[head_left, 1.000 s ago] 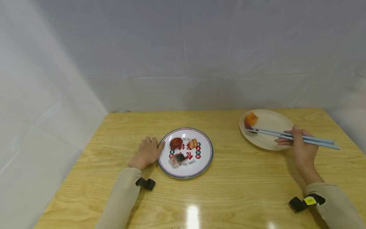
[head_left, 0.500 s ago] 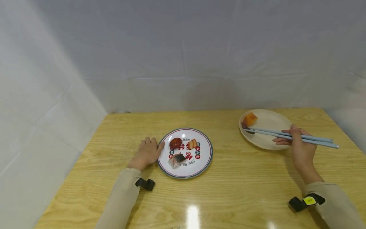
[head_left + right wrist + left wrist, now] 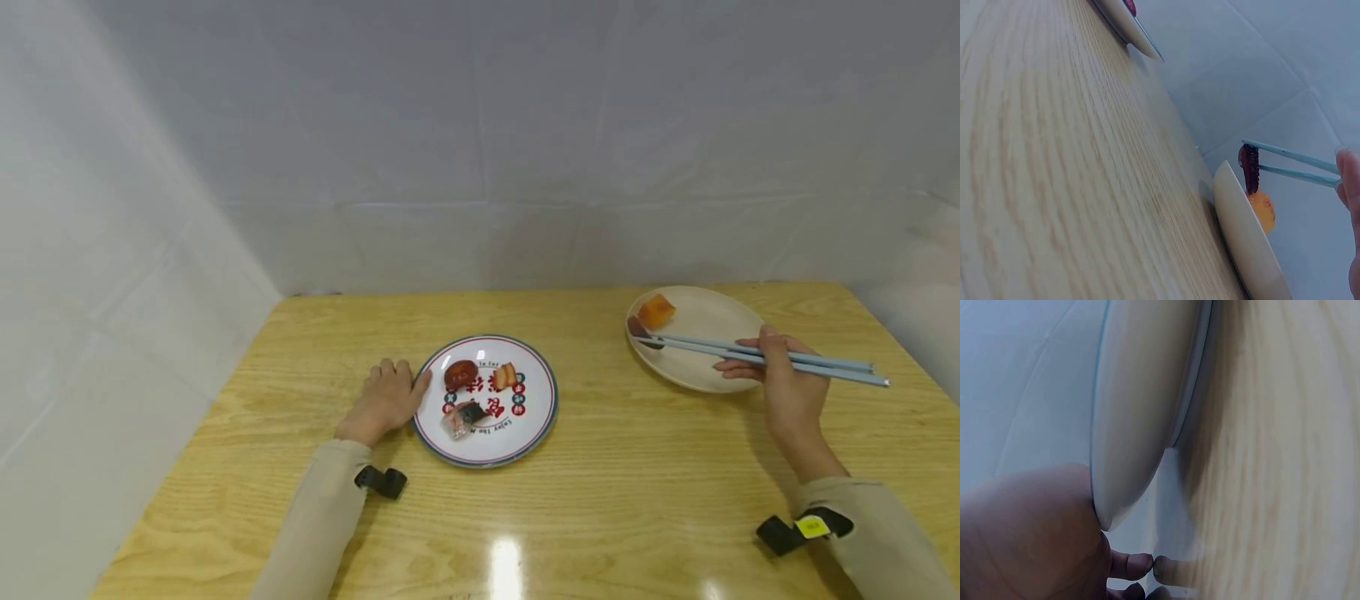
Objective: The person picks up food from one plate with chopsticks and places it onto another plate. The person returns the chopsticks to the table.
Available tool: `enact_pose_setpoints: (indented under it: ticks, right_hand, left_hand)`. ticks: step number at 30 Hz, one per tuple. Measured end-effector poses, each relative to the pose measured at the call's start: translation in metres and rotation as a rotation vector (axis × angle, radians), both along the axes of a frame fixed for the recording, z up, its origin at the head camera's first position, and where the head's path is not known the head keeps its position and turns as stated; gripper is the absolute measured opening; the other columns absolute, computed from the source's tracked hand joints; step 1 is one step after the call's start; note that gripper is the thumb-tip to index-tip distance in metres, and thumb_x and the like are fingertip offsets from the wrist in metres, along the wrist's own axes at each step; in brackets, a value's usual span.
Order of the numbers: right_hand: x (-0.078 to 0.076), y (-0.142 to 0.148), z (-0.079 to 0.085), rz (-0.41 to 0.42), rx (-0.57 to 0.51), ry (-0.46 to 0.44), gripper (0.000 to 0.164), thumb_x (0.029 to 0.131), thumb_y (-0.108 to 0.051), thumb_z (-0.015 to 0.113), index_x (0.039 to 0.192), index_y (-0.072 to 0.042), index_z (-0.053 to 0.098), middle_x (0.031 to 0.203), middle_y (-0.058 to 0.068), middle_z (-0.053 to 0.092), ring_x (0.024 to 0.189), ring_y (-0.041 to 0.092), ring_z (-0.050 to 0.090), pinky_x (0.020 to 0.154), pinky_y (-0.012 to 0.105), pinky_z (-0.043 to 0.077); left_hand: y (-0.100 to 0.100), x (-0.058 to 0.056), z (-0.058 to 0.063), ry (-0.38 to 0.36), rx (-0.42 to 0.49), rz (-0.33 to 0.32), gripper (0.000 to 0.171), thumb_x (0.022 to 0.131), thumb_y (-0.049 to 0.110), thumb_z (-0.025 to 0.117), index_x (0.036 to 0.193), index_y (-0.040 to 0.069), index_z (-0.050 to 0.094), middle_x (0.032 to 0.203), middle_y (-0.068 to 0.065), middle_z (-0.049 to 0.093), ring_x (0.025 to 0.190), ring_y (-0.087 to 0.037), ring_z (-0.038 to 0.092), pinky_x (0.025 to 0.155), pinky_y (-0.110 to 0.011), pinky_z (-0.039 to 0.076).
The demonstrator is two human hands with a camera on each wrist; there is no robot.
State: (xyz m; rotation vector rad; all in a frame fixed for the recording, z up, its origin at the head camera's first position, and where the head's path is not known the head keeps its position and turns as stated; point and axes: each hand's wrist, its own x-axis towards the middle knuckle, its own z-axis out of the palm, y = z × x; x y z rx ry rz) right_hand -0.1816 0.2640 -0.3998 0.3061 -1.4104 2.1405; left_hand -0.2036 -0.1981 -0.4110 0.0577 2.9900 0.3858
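My right hand point(image 3: 798, 396) holds a pair of light blue chopsticks point(image 3: 840, 374) over the beige plate point(image 3: 720, 321) at the right. At the chopstick tips is a dark reddish-brown, bumpy-edged food piece point(image 3: 1250, 167); in the right wrist view it stands upright by the plate's rim. An orange food piece point(image 3: 657, 312) lies beside it on the plate. Toward the left, my left hand point(image 3: 384, 400) rests on the table with its thumb at the rim of a white plate point(image 3: 528, 433) with a blue edge and red lettering. The left wrist view shows that plate's underside.
On the white plate lie a glossy red-brown oval piece point(image 3: 461, 375), a small striped tan piece point(image 3: 506, 377) and a silver-and-dark fish-like piece point(image 3: 461, 420). The wooden table point(image 3: 600, 500) ends at a pale sheet wall point(image 3: 420, 242) behind and at the left.
The chopstick tips and the dark piece have shifted slightly left toward the beige plate's rim. The orange piece has moved a little left as well. My left hand stays in place.
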Motion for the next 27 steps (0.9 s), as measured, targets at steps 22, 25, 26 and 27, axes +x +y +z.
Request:
enact_pose_setpoints:
  ticks: [22, 25, 26, 27]
  right_hand:
    - [0.0006, -0.0009, 0.0012, -0.039, 0.035, -0.022, 0.03, 0.099, -0.009, 0.052, 0.084, 0.013, 0.067, 0.067, 0.015, 0.069, 0.056, 0.019, 0.068, 0.053, 0.027, 0.052]
    - [0.0009, -0.0001, 0.0014, -0.04, 0.053, -0.031, 0.03, 0.099, -0.009, 0.052, 0.084, 0.013, 0.066, 0.068, 0.014, 0.069, 0.057, 0.018, 0.068, 0.053, 0.027, 0.052]
    - [0.0013, 0.0, 0.0013, -0.045, 0.064, -0.04, 0.03, 0.099, -0.009, 0.052, 0.084, 0.013, 0.067, 0.068, 0.014, 0.07, 0.057, 0.018, 0.068, 0.053, 0.026, 0.052]
    - [0.0016, 0.0002, 0.0011, -0.049, 0.071, -0.048, 0.03, 0.099, -0.01, 0.052, 0.085, 0.012, 0.067, 0.068, 0.013, 0.07, 0.057, 0.018, 0.068, 0.054, 0.026, 0.052]
  left_hand:
    - [0.0006, 0.0019, 0.0036, -0.025, -0.013, 0.008, 0.056, 0.104, 0.04, 0.031, 0.126, -0.011, 0.043, 0.113, -0.028, 0.041, 0.106, -0.041, 0.04, 0.097, -0.053, 0.032]
    - [0.0011, 0.004, 0.0072, -0.032, -0.025, 0.007, 0.057, 0.104, 0.04, 0.03, 0.128, -0.01, 0.042, 0.115, -0.028, 0.041, 0.107, -0.041, 0.039, 0.098, -0.052, 0.032]
    - [0.0012, 0.0048, 0.0084, -0.035, -0.029, 0.006, 0.057, 0.104, 0.04, 0.029, 0.129, -0.01, 0.042, 0.116, -0.028, 0.041, 0.107, -0.041, 0.039, 0.098, -0.052, 0.032]
    - [0.0012, 0.0055, 0.0094, -0.037, -0.031, 0.004, 0.058, 0.104, 0.04, 0.029, 0.13, -0.011, 0.041, 0.116, -0.029, 0.041, 0.107, -0.041, 0.039, 0.098, -0.052, 0.032]
